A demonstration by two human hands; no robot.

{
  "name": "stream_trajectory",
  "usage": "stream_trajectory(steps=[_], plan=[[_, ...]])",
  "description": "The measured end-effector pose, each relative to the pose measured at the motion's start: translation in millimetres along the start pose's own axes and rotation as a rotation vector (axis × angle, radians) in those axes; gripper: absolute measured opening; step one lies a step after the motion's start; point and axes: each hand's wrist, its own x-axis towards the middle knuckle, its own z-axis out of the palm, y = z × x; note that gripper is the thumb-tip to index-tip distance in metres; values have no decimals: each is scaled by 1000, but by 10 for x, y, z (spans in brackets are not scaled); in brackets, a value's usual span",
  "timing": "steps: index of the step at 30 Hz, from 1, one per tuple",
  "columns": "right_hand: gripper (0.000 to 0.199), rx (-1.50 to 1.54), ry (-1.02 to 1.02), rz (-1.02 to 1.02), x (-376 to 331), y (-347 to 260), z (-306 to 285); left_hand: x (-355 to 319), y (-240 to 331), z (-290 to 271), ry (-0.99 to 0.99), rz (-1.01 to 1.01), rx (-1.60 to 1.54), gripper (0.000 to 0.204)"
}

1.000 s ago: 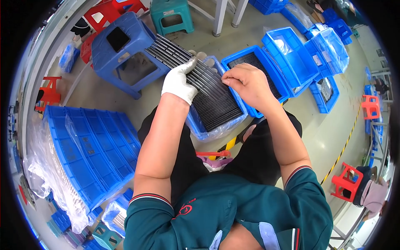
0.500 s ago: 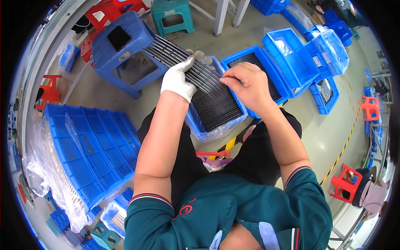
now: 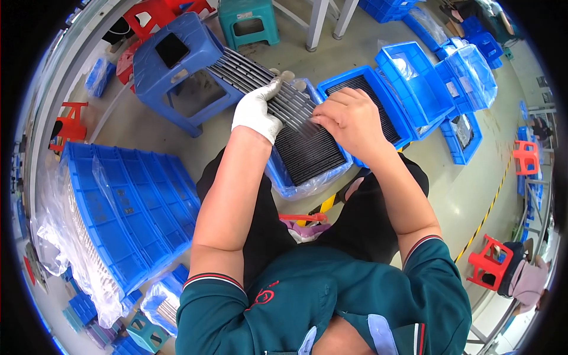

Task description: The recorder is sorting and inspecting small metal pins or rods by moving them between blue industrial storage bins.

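A fanned bunch of slim grey metal rods [image 3: 290, 106] rests in my left hand [image 3: 258, 111], which wears a white glove and is closed around them. The rods slant from the blue stool down toward my right, and their near ends are blurred. At those ends is my bare right hand [image 3: 350, 118], thumb and fingers pinched together; whatever is between the fingertips is too small to make out. Below both hands, a blue crate [image 3: 290, 192] lined with clear plastic holds rows of dark rods [image 3: 307, 157].
A blue stool [image 3: 201, 50] carrying a dark flat device [image 3: 171, 49] stands ahead left. Right of the crate is another blue crate of rods [image 3: 387, 127], beside an open blue bin [image 3: 414, 77]. Large blue crates [image 3: 130, 207] with plastic film stand at my left.
My left hand and the rods appear slightly further right in the picture, as does the background. My right hand stays at the rod ends, its fingers drawn closer together.
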Motion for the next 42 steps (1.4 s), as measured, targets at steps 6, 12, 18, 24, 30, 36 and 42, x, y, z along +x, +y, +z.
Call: stream_trajectory(steps=[6,12,18,24,30,36,42], plan=[[10,212,51,148,48,-5,-70,-43,12,30,19,34,26,13],[9,224,29,183,23,13,10,37,21,-31,-7,28,27,13],[11,-157,0,-138,8,-146,45,-10,-4,-5,-11,33,-6,10],[9,71,16,23,27,-9,-13,-45,19,29,-112,-10,-49,10],[7,181,149,78,73,-44,-150,-41,48,-9,-142,39,-56,13],[11,531,25,453,8,20,-102,-79,62,2,-253,35,-87,16],[10,544,8,449,34,-37,-151,-93,125,-72,-396,-16,-105,23]])
